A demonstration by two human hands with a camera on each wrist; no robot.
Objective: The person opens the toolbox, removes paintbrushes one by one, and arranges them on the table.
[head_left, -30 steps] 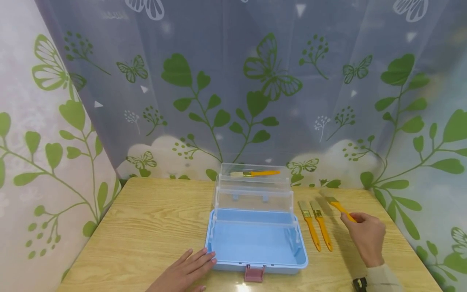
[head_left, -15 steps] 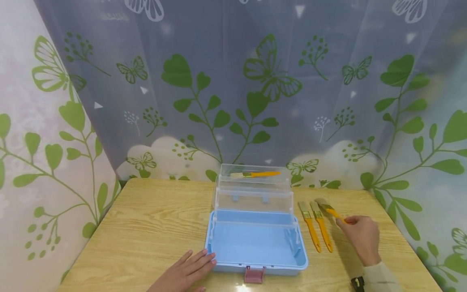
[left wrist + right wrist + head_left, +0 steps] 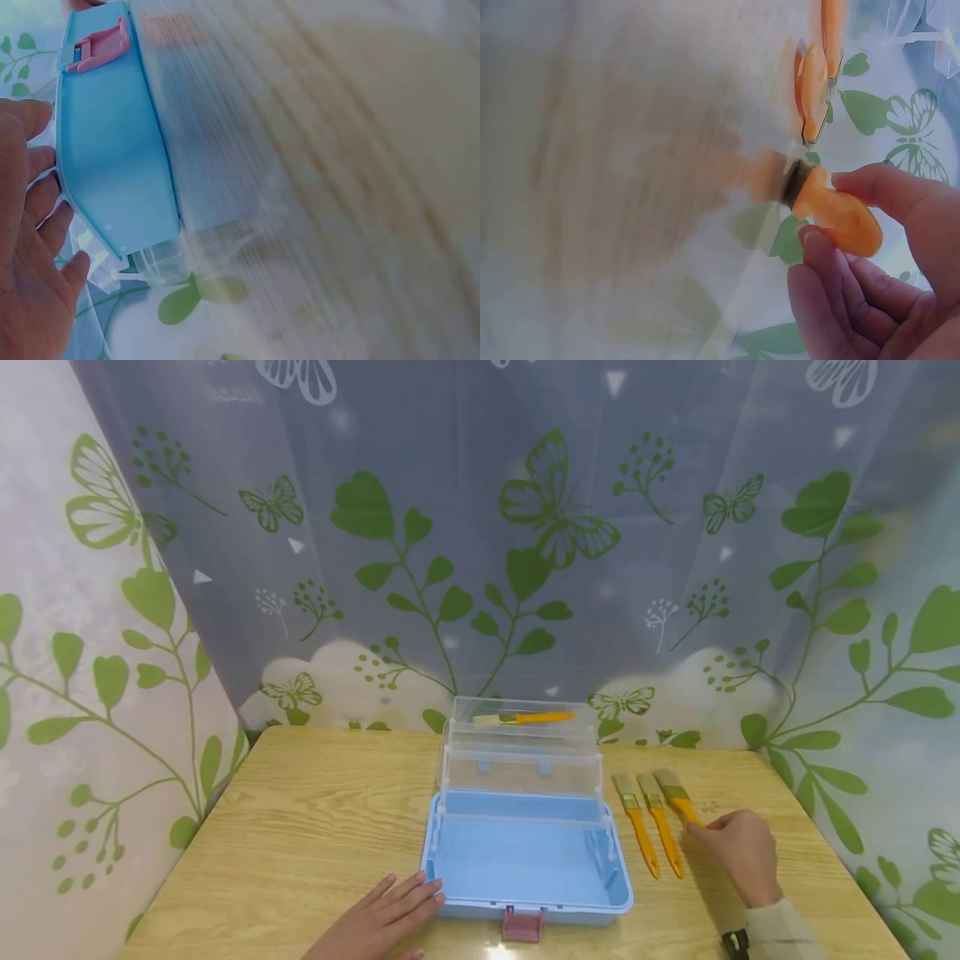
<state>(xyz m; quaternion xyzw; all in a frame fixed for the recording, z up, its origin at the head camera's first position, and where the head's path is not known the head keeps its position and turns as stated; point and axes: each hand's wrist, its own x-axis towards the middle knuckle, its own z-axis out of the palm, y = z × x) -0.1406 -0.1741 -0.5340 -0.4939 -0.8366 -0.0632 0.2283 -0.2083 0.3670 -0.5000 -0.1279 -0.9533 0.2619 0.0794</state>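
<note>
My right hand (image 3: 738,856) pinches the orange handle of a paintbrush (image 3: 680,797), thumb on one side and fingers on the other. The right wrist view shows the handle end of that paintbrush (image 3: 847,221) between them. Just left of it, two more paintbrushes (image 3: 636,827) (image 3: 660,825) lie side by side, bristles toward the wall. With fingers straight, my left hand (image 3: 378,914) rests against the front left corner of an opened light blue box (image 3: 525,906). In the left wrist view, its fingers lie along the side of the box (image 3: 112,150).
Clear folding trays (image 3: 521,768) rise at the back of the box, with another orange-handled paintbrush (image 3: 525,718) lying on the top one. A pink latch (image 3: 522,925) hangs at the box front. Patterned cloth (image 3: 465,527) surrounds the wooden table (image 3: 315,810) on three sides.
My right hand has moved left and lowered the paintbrush beside the other two, its bristle end now close to theirs. The left hand and the box have stayed in place.
</note>
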